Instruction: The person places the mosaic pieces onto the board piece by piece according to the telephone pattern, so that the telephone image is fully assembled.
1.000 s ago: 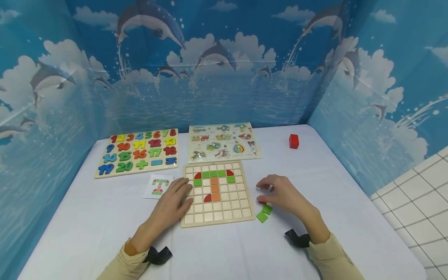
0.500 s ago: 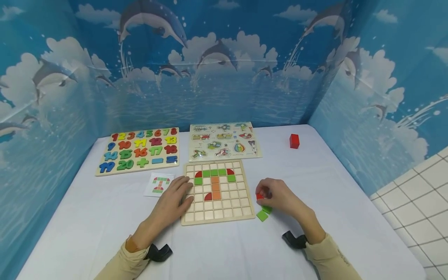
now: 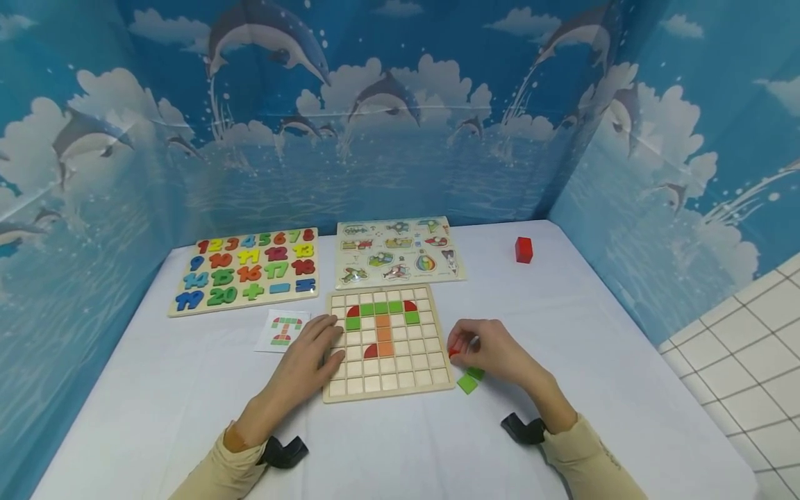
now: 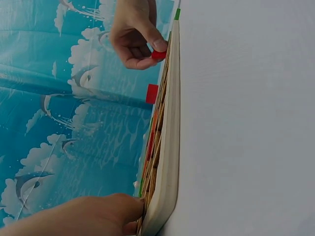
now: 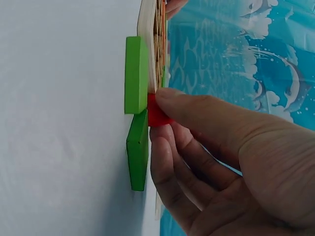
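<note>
A wooden grid board (image 3: pixel 400 383) lies mid-table, with green, orange and red tiles set in some of its squares. My left hand (image 3: pixel 308 357) rests at the board's left edge, fingertips on the rim. Beyond the right edge, my right hand (image 3: pixel 490 351) pinches a red tile (image 5: pixel 158 112) between thumb and fingers; in the head view it is mostly covered by the fingers. Two green tiles (image 3: pixel 467 384) lie on the cloth just below that hand, and the right wrist view shows both green tiles (image 5: pixel 137 74) close to the red one.
A pattern card (image 3: pixel 282 332) lies left of the board. Behind stand a number puzzle (image 3: pixel 250 267) and a picture puzzle (image 3: pixel 400 253). A red block (image 3: pixel 523 250) sits at the back right. A dolphin-print curtain (image 3: pixel 387 173) borders the table.
My right hand has closed its fingers on the red tile and drawn it slightly left, toward the board. The left hand stays in place on the board's edge.
</note>
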{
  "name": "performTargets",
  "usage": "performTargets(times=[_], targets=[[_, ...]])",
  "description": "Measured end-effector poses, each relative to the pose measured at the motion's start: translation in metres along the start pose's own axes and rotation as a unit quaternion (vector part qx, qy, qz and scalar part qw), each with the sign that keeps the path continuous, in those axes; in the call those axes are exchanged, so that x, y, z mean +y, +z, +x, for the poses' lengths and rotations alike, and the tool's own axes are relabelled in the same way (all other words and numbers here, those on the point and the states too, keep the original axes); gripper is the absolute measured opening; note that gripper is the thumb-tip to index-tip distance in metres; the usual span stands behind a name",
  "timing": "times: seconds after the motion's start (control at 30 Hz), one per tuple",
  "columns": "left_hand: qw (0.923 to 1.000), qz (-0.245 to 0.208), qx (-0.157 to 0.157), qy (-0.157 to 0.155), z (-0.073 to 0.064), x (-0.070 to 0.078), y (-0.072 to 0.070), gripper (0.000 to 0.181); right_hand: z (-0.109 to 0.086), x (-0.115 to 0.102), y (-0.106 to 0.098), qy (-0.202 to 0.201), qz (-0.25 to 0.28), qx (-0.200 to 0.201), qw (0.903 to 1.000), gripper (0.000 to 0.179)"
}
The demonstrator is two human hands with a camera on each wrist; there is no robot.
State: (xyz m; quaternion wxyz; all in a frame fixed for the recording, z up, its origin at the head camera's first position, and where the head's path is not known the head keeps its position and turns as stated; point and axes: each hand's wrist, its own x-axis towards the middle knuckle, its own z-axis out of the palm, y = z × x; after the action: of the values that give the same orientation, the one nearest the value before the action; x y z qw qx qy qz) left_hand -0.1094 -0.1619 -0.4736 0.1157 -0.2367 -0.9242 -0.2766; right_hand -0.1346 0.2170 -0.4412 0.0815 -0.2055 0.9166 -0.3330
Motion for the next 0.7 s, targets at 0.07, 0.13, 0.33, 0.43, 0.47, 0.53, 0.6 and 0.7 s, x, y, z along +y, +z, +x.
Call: performTargets(times=[0.07,0.13,0.33,0.43,0.47,0.53,0.6,0.7], targets=[[1.0,-0.001,-0.003,-0.001,0.0,0.0,0.001,0.04,-0.001,0.0,0.0,-0.005,0.0,0.011,0.9999,0.02],[1.0,-0.001,-0.006,0.0,0.001,0.0,0.001,0.04,-0.002,-0.002,0.0,-0.009,0.005,0.029,0.9995,0.018],[1.0,0.003,0.003,0.004,0.003,-0.001,-0.001,0.039,0.014,-0.022,0.003,-0.036,0.038,0.066,0.9965,0.015],[0.9999,-0.003,0.01,0.0,0.002,-0.001,-0.003,0.038,0.027,-0.036,0.008,-0.048,0.049,0.064,0.9956,0.014],[0.9999,-0.005,0.012,0.002,0.002,-0.001,-0.002,0.038,0.03,-0.039,0.011,-0.048,0.051,0.062,0.9956,0.014],[0.9999,-0.008,0.01,0.003,0.002,-0.002,-0.001,0.038,0.035,-0.044,0.017,-0.044,0.051,0.055,0.9962,0.014],[0.9999,-0.01,0.008,0.006,0.001,-0.002,0.0,0.039,0.039,-0.046,0.024,-0.038,0.05,0.049,0.9968,0.015],[0.9999,-0.007,0.008,0.008,0.001,-0.002,0.001,0.038,0.043,-0.048,0.034,-0.041,0.053,0.044,0.9968,0.014]])
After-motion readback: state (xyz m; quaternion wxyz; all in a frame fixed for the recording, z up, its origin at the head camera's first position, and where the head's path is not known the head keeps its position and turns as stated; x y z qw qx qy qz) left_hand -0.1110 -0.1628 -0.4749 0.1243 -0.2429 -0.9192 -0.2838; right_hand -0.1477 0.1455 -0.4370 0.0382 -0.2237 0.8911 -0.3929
